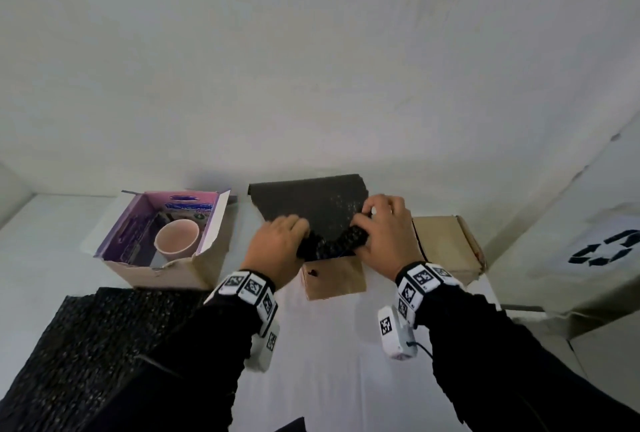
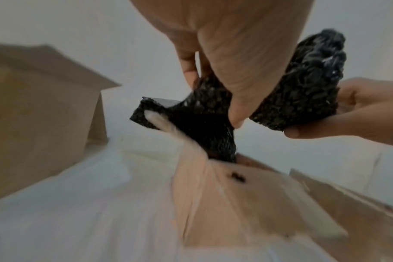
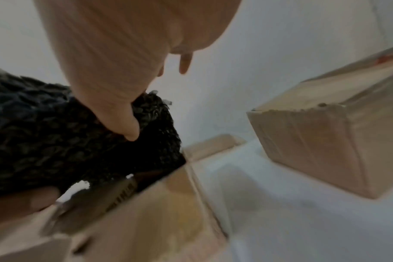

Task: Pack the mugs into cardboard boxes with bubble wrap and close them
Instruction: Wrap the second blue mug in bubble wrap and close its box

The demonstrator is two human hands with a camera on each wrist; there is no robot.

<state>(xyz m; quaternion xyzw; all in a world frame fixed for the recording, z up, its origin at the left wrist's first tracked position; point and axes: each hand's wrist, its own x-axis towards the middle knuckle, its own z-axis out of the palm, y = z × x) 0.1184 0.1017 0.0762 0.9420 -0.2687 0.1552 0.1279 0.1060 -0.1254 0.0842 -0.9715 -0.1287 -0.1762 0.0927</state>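
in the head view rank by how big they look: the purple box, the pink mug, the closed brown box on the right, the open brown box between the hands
1. Purple box, though it sits nearer the camera's left side.
2. Closed brown box and open brown box: too close to rank, both partly hidden by hands.
3. Pink mug, smallest.

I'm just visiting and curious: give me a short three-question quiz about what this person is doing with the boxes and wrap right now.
1. True or false: both the left hand and the right hand grip the black bubble wrap sheet.
2. Where does the pink ceramic mug sit? A) in the open purple-lined cardboard box B) on the closed brown cardboard box C) in the right hand
3. Fill in: the hands work the wrap above the small open brown ____ box.

Key: 1 true; 2 A; 3 cardboard.
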